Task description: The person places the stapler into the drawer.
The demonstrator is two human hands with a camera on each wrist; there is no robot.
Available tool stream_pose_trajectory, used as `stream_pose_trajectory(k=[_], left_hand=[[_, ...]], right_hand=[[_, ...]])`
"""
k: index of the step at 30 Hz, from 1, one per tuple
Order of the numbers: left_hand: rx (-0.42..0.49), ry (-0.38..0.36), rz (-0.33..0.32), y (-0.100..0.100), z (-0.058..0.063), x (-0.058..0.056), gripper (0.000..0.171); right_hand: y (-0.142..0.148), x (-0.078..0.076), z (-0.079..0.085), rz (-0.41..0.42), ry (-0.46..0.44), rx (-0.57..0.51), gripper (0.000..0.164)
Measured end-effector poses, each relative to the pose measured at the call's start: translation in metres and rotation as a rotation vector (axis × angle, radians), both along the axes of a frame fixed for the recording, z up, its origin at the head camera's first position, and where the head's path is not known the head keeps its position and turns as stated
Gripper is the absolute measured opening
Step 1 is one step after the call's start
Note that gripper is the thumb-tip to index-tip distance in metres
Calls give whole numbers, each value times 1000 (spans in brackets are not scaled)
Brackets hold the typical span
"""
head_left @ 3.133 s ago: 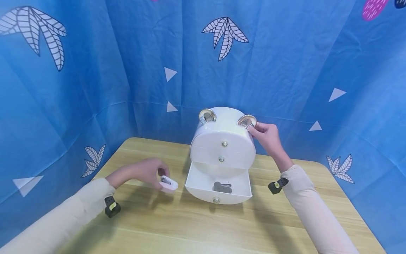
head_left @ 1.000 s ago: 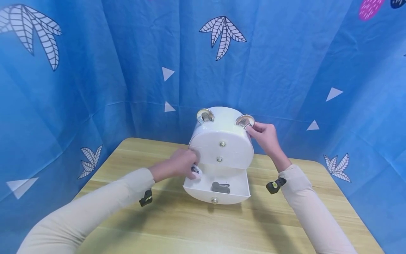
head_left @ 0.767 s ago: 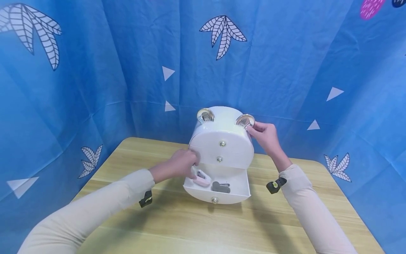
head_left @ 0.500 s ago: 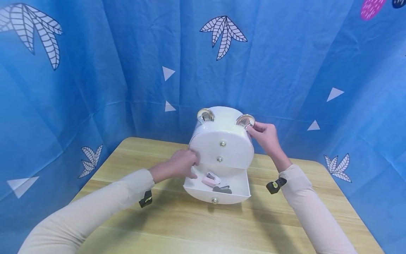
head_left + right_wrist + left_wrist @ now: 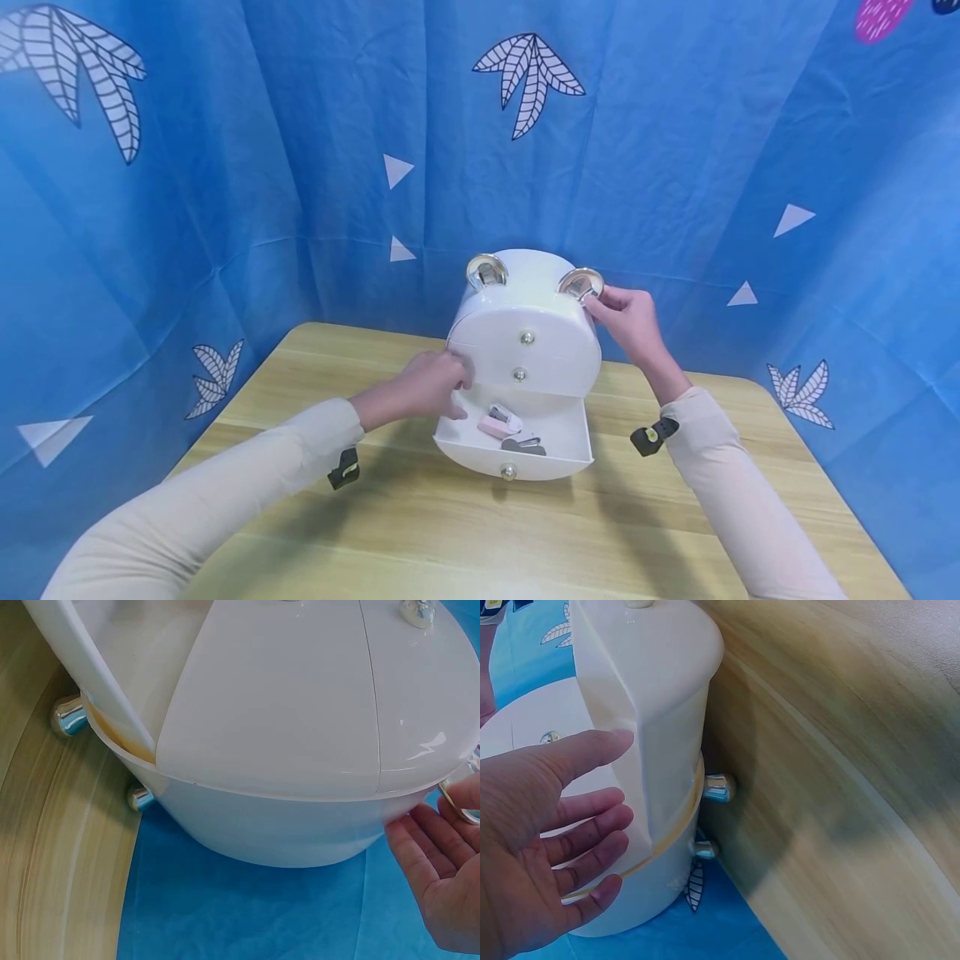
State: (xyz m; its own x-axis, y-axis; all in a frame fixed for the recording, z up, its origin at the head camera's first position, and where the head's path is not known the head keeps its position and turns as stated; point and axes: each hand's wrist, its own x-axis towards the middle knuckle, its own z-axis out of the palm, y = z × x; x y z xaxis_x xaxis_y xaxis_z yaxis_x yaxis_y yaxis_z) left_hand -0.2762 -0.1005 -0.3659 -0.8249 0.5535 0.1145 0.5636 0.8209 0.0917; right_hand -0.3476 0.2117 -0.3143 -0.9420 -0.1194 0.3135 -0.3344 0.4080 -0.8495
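Note:
A white storage box (image 5: 491,354) with two shiny gold ears stands on the table, its bottom drawer (image 5: 470,457) pulled out. In the drawer lie a small pink-and-white stapler (image 5: 497,425) and, just in front of it, a grey mini stapler (image 5: 522,447). My left hand (image 5: 433,385) is at the drawer's left side; the left wrist view has its fingers (image 5: 592,821) loosely spread, holding nothing. My right hand (image 5: 632,323) pinches the right gold ear (image 5: 581,285) between thumb and fingers. In the right wrist view that ear is mostly cut off at the edge.
The box's upper drawers are closed, each with a small round knob (image 5: 527,339). Under the box is a wooden table (image 5: 450,533). A blue patterned curtain (image 5: 660,167) hangs close behind and along both sides. Each wrist wears a black strapped camera (image 5: 345,469).
My left hand has brought the pink-and-white stapler from the left into the drawer and let it go. That stapler moved right, against the grey one, which shifted slightly. My right hand stayed.

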Motion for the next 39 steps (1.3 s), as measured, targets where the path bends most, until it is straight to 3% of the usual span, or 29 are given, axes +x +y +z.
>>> stream_pose_trajectory(k=[5, 10, 13, 17, 21, 26, 32, 39], left_hand=[[42, 20, -11, 1, 3, 2, 32], [127, 31, -53, 6, 11, 13, 28], [227, -32, -72, 11, 15, 24, 22], [412, -208, -100, 17, 10, 38, 14], [560, -414, -125, 21, -8, 49, 17], [625, -631, -99, 21, -35, 62, 27], [656, -726, -54, 20, -64, 74, 26], [910, -841, 58, 26, -94, 81, 27]], right_hand=[[0, 1, 1, 1, 2, 4, 34], [-1, 1, 2, 7, 3, -2, 35], [-2, 2, 4, 15, -1, -12, 36], [-2, 2, 4, 24, -6, -21, 37], [-2, 0, 2, 27, 2, -18, 36], [-2, -1, 0, 19, 9, -8, 36], [-2, 0, 0, 6, 13, -14, 34], [-1, 1, 0, 8, 8, 1, 36]])
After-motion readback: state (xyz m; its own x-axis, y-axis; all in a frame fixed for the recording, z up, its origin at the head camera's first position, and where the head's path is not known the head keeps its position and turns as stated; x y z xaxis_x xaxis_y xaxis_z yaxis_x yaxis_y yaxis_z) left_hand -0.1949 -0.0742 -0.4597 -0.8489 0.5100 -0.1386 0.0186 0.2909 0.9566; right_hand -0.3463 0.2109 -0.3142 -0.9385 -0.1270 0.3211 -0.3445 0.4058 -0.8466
